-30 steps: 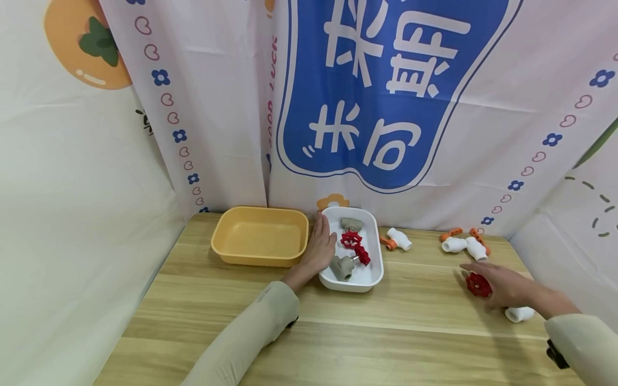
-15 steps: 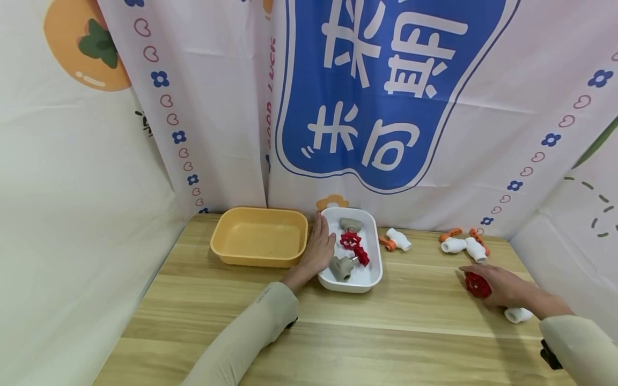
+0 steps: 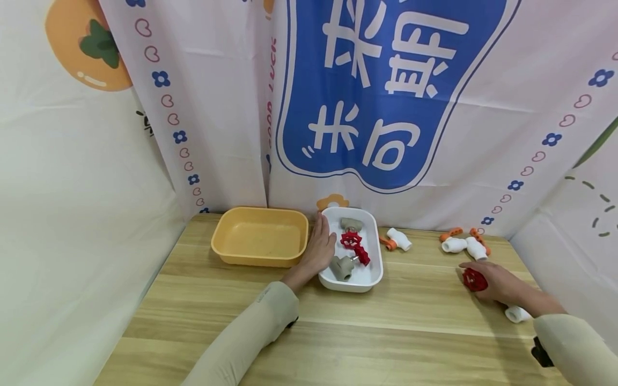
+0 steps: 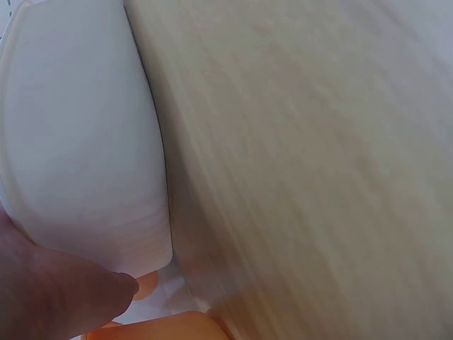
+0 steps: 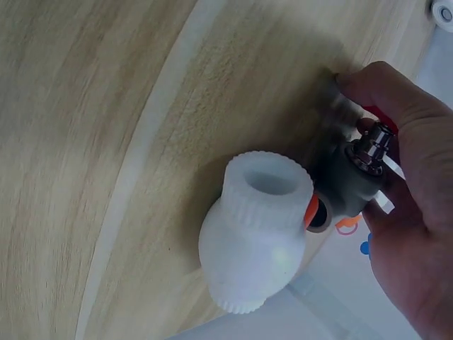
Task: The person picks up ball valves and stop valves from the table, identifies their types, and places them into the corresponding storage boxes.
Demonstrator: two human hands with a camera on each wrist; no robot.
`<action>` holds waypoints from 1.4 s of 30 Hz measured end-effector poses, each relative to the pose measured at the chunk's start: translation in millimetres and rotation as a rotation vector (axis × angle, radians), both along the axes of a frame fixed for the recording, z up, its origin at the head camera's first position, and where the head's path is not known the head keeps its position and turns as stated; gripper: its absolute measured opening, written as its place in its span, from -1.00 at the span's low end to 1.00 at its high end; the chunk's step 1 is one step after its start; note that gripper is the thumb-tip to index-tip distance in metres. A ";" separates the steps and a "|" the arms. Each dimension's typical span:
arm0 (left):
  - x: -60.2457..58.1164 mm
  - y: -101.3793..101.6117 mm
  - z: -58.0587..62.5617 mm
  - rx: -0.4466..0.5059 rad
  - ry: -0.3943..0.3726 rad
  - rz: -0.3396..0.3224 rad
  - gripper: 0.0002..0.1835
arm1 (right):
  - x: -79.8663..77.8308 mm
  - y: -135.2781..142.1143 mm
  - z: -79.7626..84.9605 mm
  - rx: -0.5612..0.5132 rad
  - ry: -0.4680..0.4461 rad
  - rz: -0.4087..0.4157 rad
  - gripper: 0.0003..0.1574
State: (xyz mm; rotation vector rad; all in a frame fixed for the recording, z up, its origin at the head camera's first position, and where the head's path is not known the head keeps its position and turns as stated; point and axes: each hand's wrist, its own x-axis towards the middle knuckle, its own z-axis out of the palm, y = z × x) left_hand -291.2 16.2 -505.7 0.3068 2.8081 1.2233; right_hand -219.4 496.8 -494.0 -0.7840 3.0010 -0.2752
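My left hand (image 3: 318,249) lies along the left side of the white tray (image 3: 379,252), thumb at its rim. The left wrist view has part of that hand (image 4: 60,294) against the tray's outer wall (image 4: 85,142). Inside the tray are two grey valves with red handwheels, the rear one (image 3: 351,224) and the front one (image 3: 343,268). At the right, my right hand (image 3: 504,284) holds another valve by its red handwheel (image 3: 475,280) side, with the grey body (image 5: 350,180) showing in the right wrist view. Close beside it lies a white ball valve (image 5: 251,234).
A yellow tray (image 3: 260,262) stands left of the white one. A white valve with an orange handle (image 3: 398,239) lies right of the white tray. Two more, one left (image 3: 454,245) and one right (image 3: 476,249), lie near the back right edge. A printed curtain (image 3: 232,134) hangs behind.
My right hand has shifted slightly back and left with the red-wheeled valve. The left hand and both trays look unchanged.
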 end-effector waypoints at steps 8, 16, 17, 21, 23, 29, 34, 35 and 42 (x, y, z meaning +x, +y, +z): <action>0.4 0.7 2.3 -0.003 0.005 -0.003 -0.24 | -4.7 -3.2 -7.4 -0.065 0.031 -0.026 -0.19; 0.0 -0.2 1.9 0.002 0.011 -0.002 -0.25 | -11.4 -6.1 -9.4 -0.106 0.054 -0.017 -0.27; -0.1 -0.3 2.2 0.002 0.011 -0.001 -0.25 | -11.3 -6.5 -9.2 -0.106 0.048 -0.027 -0.27; -0.4 -0.7 1.8 -0.001 0.014 0.001 -0.25 | -8.2 -8.0 -9.0 -0.093 0.055 -0.056 -0.25; 0.3 -0.5 2.0 0.001 0.011 0.001 -0.25 | -6.1 -9.0 -8.7 -0.096 0.047 -0.070 -0.25; 1.7 0.0 2.8 0.009 0.000 0.004 -0.25 | -4.6 -12.8 -9.2 -0.103 -0.010 -0.105 -0.28; 1.3 0.6 3.3 0.017 -0.003 0.010 -0.25 | -7.1 -15.5 -10.1 -0.123 -0.019 -0.112 -0.27; 1.1 0.5 3.0 0.015 -0.003 0.010 -0.25 | -7.4 -15.8 -10.3 -0.129 -0.021 -0.114 -0.27; 1.0 -0.9 2.4 0.014 -0.001 0.001 -0.25 | -8.3 -16.6 -14.0 -0.129 -0.004 -0.102 -0.28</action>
